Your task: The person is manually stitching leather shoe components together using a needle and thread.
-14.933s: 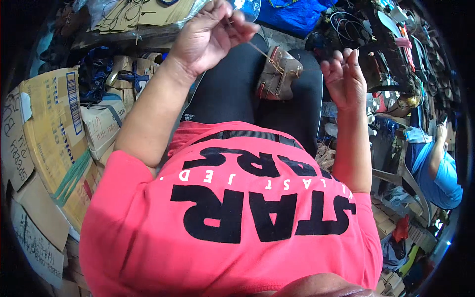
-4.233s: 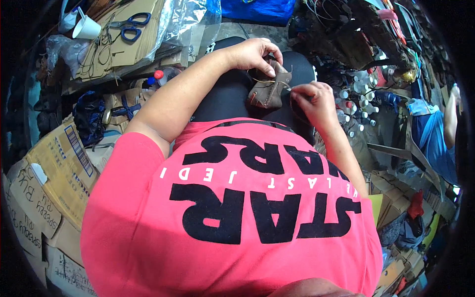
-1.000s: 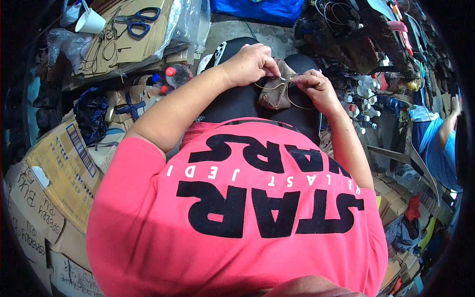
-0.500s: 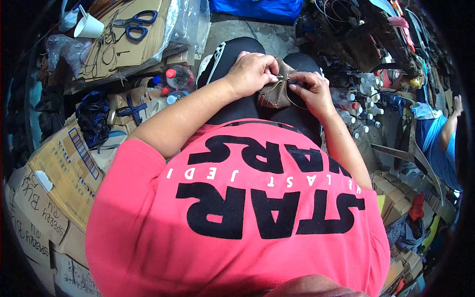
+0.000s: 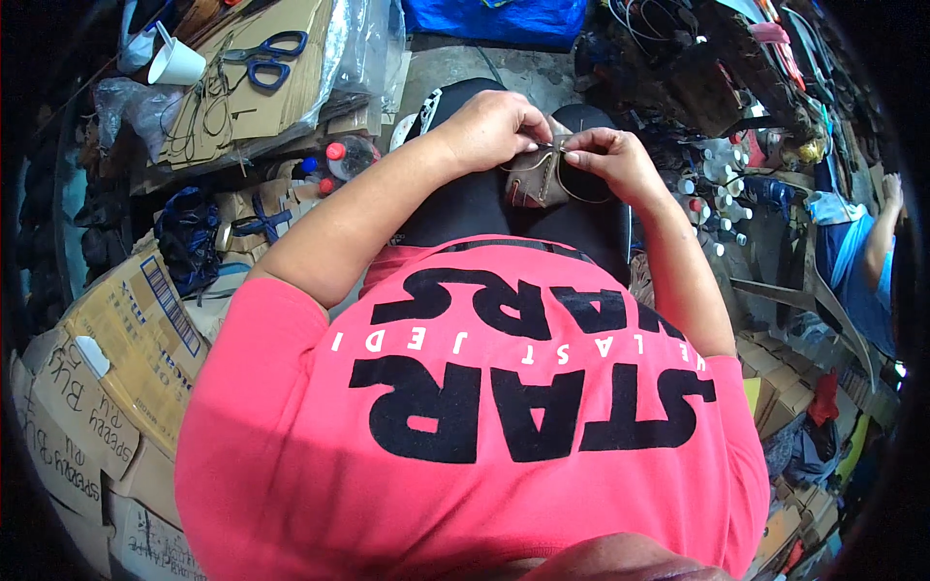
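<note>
Hands (image 5: pixel 489 128) (image 5: pixel 618 163) near together at edges of leather piece (image 5: pixel 530 190) | grip unclear | bare floor (image 5: pixel 541 74) beyond knees (image 5: pixel 583 116)

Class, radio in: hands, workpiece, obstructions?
Left hand, right hand at brown leather piece, grip unclear. Piece over thighs, thread loop alongside. Fingers partly hide piece.

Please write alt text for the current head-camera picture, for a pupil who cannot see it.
A person's left hand and right hand pinch close together at a brown stitched piece with thin cord over their lap; what they grip is too small to tell. They wear a pink T-shirt. Scissors lie on cardboard at upper left.
</note>
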The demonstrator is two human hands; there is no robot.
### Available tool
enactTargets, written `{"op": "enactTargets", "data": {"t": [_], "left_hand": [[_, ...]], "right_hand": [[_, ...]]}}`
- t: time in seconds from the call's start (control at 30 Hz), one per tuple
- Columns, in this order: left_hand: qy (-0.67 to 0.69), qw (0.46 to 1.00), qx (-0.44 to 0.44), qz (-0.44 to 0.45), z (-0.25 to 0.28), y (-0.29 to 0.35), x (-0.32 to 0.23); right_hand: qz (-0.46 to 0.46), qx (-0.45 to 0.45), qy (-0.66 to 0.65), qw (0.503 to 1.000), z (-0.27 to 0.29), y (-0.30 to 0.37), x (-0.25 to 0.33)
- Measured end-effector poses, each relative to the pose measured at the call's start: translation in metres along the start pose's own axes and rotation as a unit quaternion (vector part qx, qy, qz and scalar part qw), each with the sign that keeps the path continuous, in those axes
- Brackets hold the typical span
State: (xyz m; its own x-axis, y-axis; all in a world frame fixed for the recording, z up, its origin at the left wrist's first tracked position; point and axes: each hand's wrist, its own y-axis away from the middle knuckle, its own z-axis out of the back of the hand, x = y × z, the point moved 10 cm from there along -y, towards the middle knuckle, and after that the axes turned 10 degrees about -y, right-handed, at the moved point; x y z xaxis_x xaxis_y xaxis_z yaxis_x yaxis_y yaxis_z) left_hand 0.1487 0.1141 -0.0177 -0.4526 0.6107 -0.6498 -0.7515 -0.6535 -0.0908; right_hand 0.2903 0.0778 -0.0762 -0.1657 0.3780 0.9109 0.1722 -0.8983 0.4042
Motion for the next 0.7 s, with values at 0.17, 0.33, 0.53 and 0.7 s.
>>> {"op": "enactTargets", "data": {"t": [0.17,0.33,0.53,0.7], "left_hand": [[0.05,0.996,-0.017,0.076,-0.001,0.008,0.016],[-0.028,0.995,-0.084,0.047,-0.003,0.011,0.009],[-0.003,0.993,-0.1,0.06,-0.009,0.006,0.009],[-0.037,0.994,-0.105,-0.015,-0.003,-0.002,-0.002]], "right_hand": [[0.058,0.026,-0.019,0.998,-0.002,0.006,0.01],[0.112,-0.039,0.073,0.99,-0.003,0.006,0.008],[0.083,-0.056,-0.01,0.995,-0.004,0.005,-0.002],[0.065,-0.055,-0.014,0.996,0.001,0.0,-0.007]]}}
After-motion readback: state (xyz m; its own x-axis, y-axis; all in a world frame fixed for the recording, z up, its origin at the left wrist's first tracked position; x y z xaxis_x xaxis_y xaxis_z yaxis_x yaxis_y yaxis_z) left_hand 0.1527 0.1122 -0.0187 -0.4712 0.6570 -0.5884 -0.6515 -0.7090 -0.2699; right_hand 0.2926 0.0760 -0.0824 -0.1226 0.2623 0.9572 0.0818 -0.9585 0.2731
